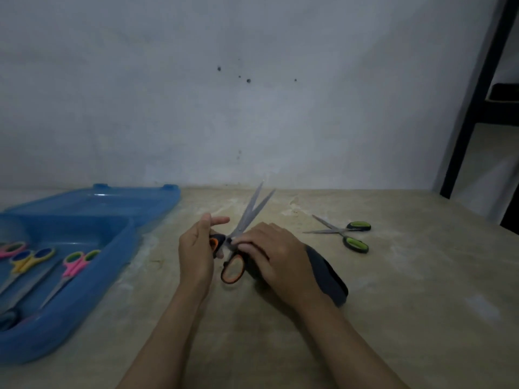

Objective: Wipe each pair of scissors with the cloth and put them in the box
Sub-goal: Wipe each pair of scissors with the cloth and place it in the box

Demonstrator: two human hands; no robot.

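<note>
Orange-and-black handles mark the pair you are working on: the orange scissors (238, 242) sit between your two hands, just above the worktop (393, 304), long axis running from the loops near you up and away to the right, blades parted in a narrow V toward the wall. Your left hand (196, 254) is closed around the upper loop, forefinger sticking out free. Your right hand (275, 256) is curled over the dark cloth (328, 276), fingers (241, 244) pinched at the pivot where the blades begin; most of the cloth trails behind your wrist.

So the blades lie ahead of your right fingers, straight up the axis. I judge the coming stroke to be a slide from pivot toward the tips, with the left hand steadying. Mind the open edges.

The blue box (84, 290) stands to your left, nearer your left hand, lid (112, 200) swung back. At least three small scissors (75, 265) with pink and yellow handles already lie in it. The green scissors (345, 234) wait on the worktop to the right, blades open, well apart from your hands. Nothing stands between the scissors and the box.
</note>
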